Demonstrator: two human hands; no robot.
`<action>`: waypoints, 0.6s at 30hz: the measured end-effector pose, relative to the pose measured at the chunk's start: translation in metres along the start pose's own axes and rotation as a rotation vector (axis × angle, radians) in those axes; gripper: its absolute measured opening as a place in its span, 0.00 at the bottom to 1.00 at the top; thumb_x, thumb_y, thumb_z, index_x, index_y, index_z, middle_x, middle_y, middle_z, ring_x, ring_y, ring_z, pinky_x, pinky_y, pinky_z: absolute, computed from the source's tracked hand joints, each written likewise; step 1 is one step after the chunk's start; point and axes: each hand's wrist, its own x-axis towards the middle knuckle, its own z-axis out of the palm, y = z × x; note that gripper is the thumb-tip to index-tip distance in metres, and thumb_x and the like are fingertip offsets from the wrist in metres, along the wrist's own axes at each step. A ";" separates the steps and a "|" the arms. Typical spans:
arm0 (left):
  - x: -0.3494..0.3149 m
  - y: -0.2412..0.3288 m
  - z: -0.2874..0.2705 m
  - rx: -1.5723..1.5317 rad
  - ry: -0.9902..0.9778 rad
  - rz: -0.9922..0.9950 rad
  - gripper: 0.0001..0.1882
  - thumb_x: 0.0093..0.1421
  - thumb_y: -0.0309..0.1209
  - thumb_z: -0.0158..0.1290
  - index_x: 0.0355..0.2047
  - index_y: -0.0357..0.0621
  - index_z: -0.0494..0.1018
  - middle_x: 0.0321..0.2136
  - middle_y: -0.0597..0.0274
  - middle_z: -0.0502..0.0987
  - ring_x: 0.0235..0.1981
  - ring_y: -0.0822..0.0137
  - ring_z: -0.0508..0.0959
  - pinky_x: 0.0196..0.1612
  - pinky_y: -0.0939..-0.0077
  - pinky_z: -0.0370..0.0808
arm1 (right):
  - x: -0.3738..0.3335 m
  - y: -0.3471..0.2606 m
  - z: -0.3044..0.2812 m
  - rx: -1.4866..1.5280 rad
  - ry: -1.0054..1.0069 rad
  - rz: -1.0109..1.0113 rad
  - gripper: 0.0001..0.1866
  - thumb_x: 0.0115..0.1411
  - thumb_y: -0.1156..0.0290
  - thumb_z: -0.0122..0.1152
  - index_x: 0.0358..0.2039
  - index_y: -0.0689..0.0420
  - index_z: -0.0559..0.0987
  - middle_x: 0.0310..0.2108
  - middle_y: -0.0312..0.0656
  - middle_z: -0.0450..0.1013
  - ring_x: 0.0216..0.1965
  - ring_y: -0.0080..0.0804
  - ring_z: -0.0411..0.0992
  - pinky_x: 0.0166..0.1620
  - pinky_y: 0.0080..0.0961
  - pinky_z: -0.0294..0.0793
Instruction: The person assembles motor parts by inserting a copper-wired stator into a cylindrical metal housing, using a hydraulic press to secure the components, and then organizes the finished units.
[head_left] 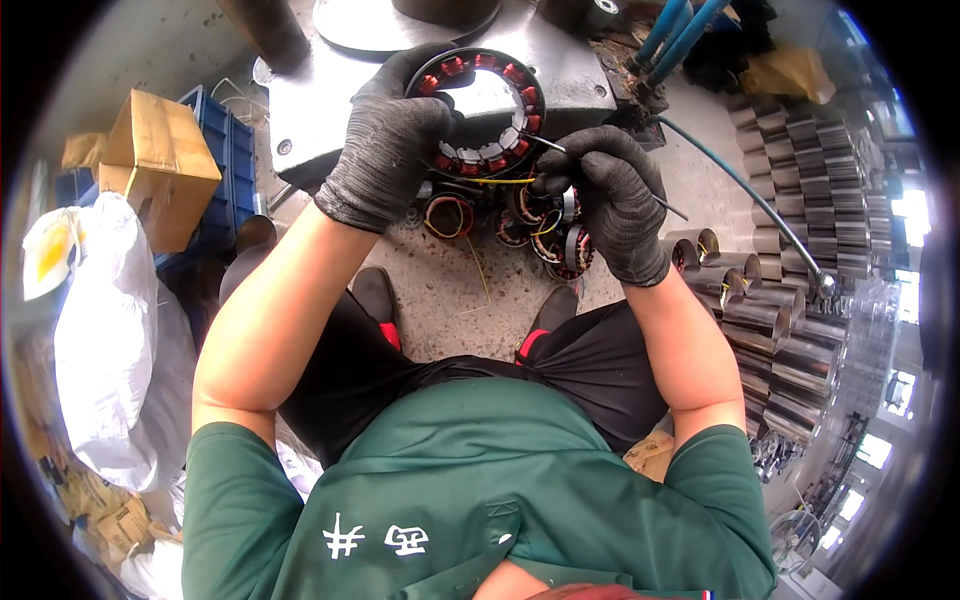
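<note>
My left hand [405, 130], in a dark grey knit glove, grips the left side of a motor stator [533, 90]. This is a black ring with red copper windings around its inside, held tilted above the near edge of a metal machine table. My right hand [615, 190], gloved the same way, is closed on a thin metal rod [545, 143]. The rod's tip reaches the ring's lower right inner edge, and its other end sticks out past my palm. A yellow wire [500, 181] runs from below the ring toward my right fingers; whether they pinch it I cannot tell.
More wound stators [545, 225] lie below the table edge, near my feet. Many shiny metal cylinders [800, 330] are stacked at the right. A blue hose [735, 180] crosses the upper right. At the left are a cardboard box [160, 165], blue crates [225, 170] and a white sack [105, 340].
</note>
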 end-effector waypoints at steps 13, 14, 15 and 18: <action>0.008 -0.016 0.006 -0.345 0.075 -0.221 0.25 0.44 0.14 0.48 0.47 0.28 0.72 0.30 0.60 0.76 0.28 0.67 0.75 0.36 0.74 0.79 | 0.007 -0.003 0.013 0.139 0.031 -0.072 0.14 0.66 0.70 0.56 0.46 0.67 0.78 0.37 0.52 0.82 0.35 0.38 0.82 0.43 0.31 0.83; 0.009 -0.015 0.005 -0.342 0.076 -0.215 0.25 0.44 0.14 0.48 0.47 0.28 0.72 0.30 0.60 0.76 0.28 0.67 0.75 0.36 0.74 0.79 | 0.006 -0.006 0.010 0.141 0.026 -0.076 0.14 0.66 0.70 0.56 0.46 0.67 0.78 0.37 0.52 0.82 0.35 0.38 0.82 0.43 0.31 0.83; 0.010 -0.014 0.004 -0.338 0.093 -0.187 0.28 0.44 0.14 0.48 0.50 0.28 0.72 0.32 0.59 0.77 0.29 0.67 0.76 0.37 0.73 0.80 | 0.005 -0.009 0.007 0.041 0.047 -0.094 0.13 0.66 0.70 0.56 0.45 0.66 0.79 0.37 0.50 0.82 0.35 0.35 0.82 0.43 0.29 0.83; 0.008 -0.009 0.006 -0.283 0.128 -0.120 0.32 0.45 0.13 0.47 0.55 0.31 0.71 0.40 0.53 0.79 0.31 0.68 0.77 0.38 0.71 0.82 | -0.002 -0.012 0.008 -0.071 0.114 -0.101 0.11 0.67 0.70 0.57 0.43 0.64 0.80 0.36 0.46 0.82 0.35 0.29 0.80 0.42 0.25 0.82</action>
